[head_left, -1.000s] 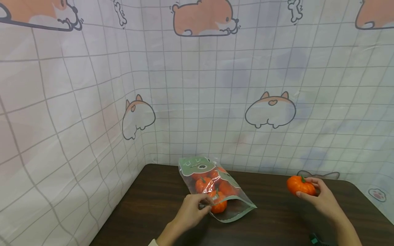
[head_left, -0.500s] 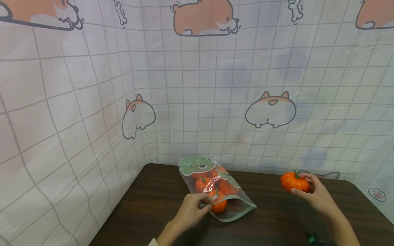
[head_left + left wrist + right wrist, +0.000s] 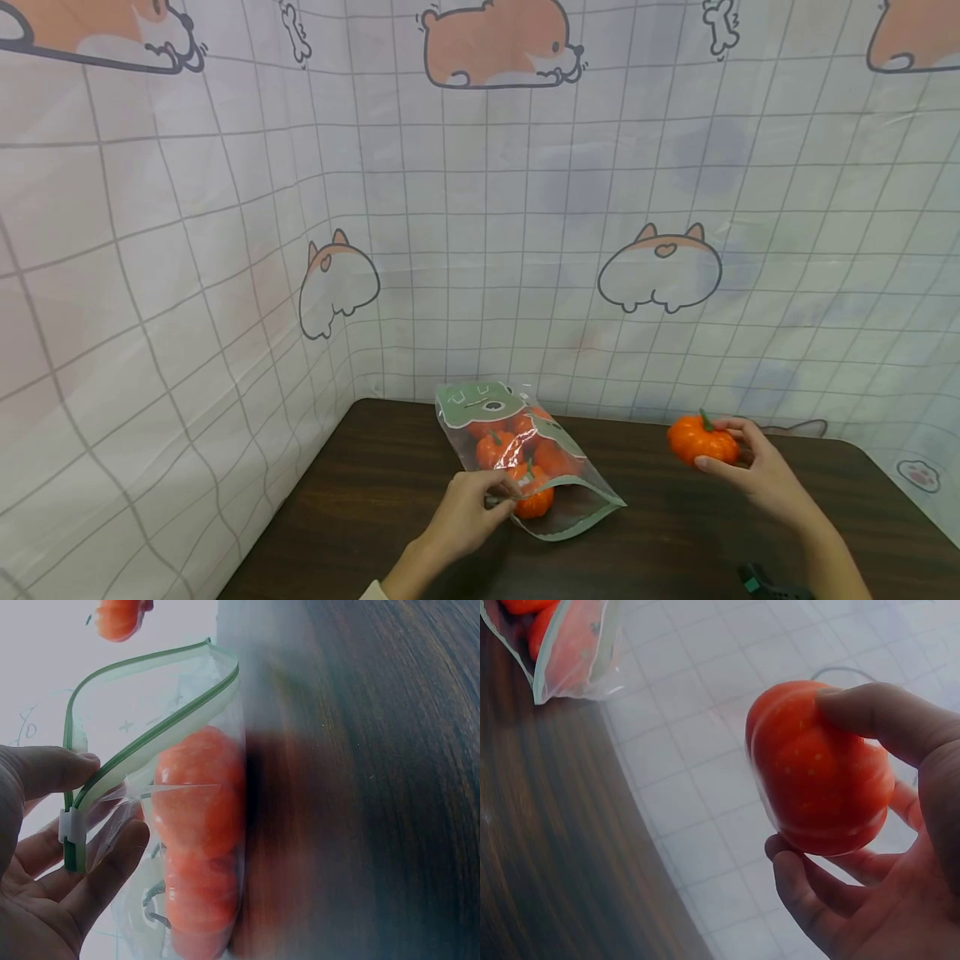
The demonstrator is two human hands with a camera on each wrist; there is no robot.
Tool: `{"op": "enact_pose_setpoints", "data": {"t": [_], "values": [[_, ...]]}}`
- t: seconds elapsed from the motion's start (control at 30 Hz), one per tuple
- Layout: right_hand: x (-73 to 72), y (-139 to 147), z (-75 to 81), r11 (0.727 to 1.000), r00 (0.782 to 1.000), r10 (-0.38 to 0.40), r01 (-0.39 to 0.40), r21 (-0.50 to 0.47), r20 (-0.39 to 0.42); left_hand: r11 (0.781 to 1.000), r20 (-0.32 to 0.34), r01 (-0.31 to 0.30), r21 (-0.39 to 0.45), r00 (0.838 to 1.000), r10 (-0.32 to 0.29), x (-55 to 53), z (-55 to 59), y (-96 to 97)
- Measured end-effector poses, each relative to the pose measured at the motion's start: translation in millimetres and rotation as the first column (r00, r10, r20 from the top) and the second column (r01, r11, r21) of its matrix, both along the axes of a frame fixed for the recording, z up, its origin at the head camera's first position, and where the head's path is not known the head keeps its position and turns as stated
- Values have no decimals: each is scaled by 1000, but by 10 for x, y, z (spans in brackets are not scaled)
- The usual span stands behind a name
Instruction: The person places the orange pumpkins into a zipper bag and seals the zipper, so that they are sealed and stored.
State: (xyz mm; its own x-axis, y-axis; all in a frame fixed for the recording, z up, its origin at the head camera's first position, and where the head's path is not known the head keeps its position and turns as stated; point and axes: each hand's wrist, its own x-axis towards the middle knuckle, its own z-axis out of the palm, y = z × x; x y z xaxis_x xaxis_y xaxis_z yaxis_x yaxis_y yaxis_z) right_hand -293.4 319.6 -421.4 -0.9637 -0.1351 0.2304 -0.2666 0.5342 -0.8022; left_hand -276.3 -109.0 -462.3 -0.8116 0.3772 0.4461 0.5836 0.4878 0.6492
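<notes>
A clear zip bag (image 3: 577, 512) with a green cartoon print lies on the table, its mouth open toward the front right. Several small orange pumpkins (image 3: 497, 450) are inside it. My left hand (image 3: 467, 510) pinches the bag's rim at the left corner of the mouth. In the left wrist view the thumb and fingers grip beside a white zip slider (image 3: 72, 825) on the green zip edge. My right hand (image 3: 757, 467) holds another small pumpkin (image 3: 701, 440) with a green stem, thumb on one side and fingers on the other, above the table to the right of the bag.
The dark wooden table (image 3: 360, 500) backs onto a white grid-patterned curtain (image 3: 510, 250) with cartoon dogs, which also runs along the left side. A black strap with a green part (image 3: 757, 581) shows by the right forearm at the front.
My right hand has moved left and slightly up with the pumpkin, closer to the bag. The left hand and the bag have stayed in place.
</notes>
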Motion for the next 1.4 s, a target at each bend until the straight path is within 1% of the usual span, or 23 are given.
{"op": "enact_pose_setpoints", "data": {"t": [0.13,0.37,0.73,0.9,1.03,1.23,1.4], "values": [[6,-46,18,1000,1000,14,-14,1,-6,1000,6,-2,-1,1000,2,3,2,2],[13,-113,39,1000,1000,27,-27,8,10,1000,12,0,0,1000,0,11,-10,-4],[43,-212,89,997,997,74,-74,3,-19,1000,10,-1,-8,1000,1,13,-12,-3],[59,-276,117,993,993,110,-111,-30,-31,1000,9,-1,-5,1000,1,11,-1,0],[72,-363,119,985,987,158,-160,-62,-39,1000,9,-5,-10,1000,5,9,9,-2],[71,-540,88,972,973,224,-227,-57,-61,1000,9,-8,-14,1000,8,12,18,-1],[65,-704,67,955,958,283,-286,-72,-57,1000,-3,-12,-16,1000,12,11,26,3]]}}
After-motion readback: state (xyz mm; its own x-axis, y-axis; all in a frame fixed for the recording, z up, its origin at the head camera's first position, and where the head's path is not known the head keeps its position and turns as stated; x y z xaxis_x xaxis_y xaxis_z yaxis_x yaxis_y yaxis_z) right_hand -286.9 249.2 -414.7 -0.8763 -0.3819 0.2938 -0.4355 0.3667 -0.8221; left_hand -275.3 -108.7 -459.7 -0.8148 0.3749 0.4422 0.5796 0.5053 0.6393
